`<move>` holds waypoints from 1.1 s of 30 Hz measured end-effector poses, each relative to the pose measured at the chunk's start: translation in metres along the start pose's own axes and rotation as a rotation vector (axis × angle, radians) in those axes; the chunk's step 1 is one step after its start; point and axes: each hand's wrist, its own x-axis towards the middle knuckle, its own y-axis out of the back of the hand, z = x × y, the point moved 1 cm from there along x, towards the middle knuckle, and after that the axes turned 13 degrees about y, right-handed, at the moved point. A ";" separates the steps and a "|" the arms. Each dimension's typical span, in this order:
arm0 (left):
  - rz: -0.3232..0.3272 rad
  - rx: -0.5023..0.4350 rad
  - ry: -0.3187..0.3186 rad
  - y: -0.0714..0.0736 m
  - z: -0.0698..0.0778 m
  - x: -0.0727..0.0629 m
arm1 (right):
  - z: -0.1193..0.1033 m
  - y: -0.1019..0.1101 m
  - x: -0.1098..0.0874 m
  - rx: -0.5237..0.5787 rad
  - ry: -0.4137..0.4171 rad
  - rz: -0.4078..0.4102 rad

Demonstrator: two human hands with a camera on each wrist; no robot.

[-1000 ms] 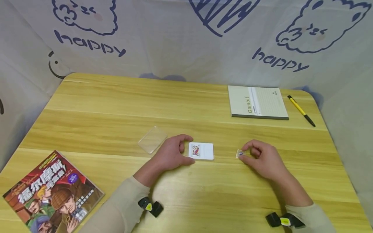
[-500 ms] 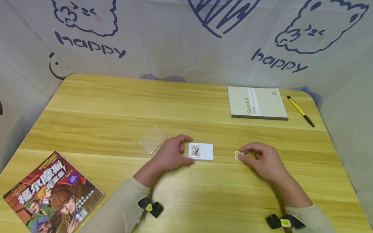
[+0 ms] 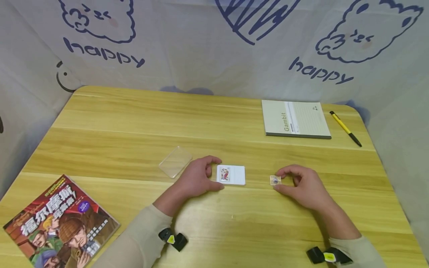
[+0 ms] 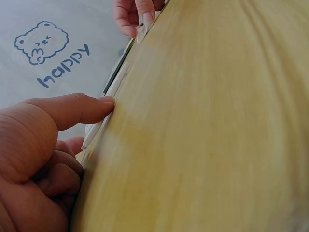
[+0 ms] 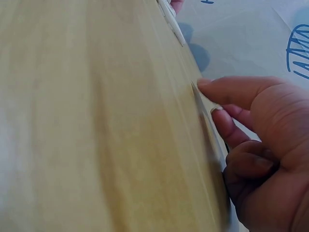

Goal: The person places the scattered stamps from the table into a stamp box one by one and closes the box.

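Observation:
My left hand (image 3: 196, 178) holds a small white flat case (image 3: 239, 175) by its left end, thumb at the near edge and index finger at the far edge. In the case's left half sits a small picture tile (image 3: 225, 174) with a red, multicoloured print; the right half is plain white. To the right, my right hand (image 3: 306, 188) pinches a small square transparent-looking piece (image 3: 275, 180) with a dark round mark, thumb and index finger at its opposite edges. The left wrist view shows this piece (image 4: 141, 34) tilted at the fingertips. The remaining right fingers curl into the palm.
A clear plastic lid (image 3: 175, 162) lies just left of the left hand. At the lower left is an illustrated book (image 3: 62, 223). A notebook (image 3: 296, 119) and a yellow-black pen (image 3: 346, 128) lie at the back right, before a white printed curtain (image 3: 201, 48).
My right thumb and index finger have spread to the square piece's edges, showing more of its face; the piece has shifted slightly left. The left hand and white case stay put.

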 end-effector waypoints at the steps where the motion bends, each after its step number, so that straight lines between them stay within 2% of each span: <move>1: 0.000 -0.001 -0.001 0.000 0.000 0.000 | 0.000 0.000 0.000 0.010 0.006 0.005; 11: 0.007 0.003 -0.004 0.000 0.001 -0.001 | -0.011 -0.019 0.013 0.157 0.043 0.030; 19: 0.003 0.005 -0.006 0.000 0.001 -0.001 | -0.027 -0.036 0.030 0.278 0.028 -0.037; 33: 0.004 0.006 -0.006 0.001 0.000 -0.001 | -0.040 -0.055 0.051 0.224 -0.040 -0.097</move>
